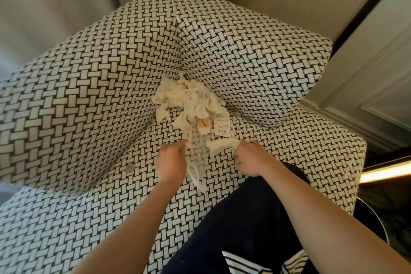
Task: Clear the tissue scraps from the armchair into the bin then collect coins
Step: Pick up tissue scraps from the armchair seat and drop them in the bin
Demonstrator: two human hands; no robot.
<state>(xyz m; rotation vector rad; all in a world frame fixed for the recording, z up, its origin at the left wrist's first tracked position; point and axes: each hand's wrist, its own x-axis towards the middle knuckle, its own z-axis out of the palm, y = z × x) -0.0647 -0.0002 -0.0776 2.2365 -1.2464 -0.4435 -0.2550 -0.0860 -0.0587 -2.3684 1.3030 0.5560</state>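
Basket-weave armchair corner: torn, crumpled white tissue scraps heaped.

Both bare forearms reach away side by side. The left grip points bunched fingers far; the right grip curls its fingers round torn white tissue scraps.

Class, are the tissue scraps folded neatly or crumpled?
Crumpled: the tissue scraps lie torn and bunched in a loose heap on the armchair seat.
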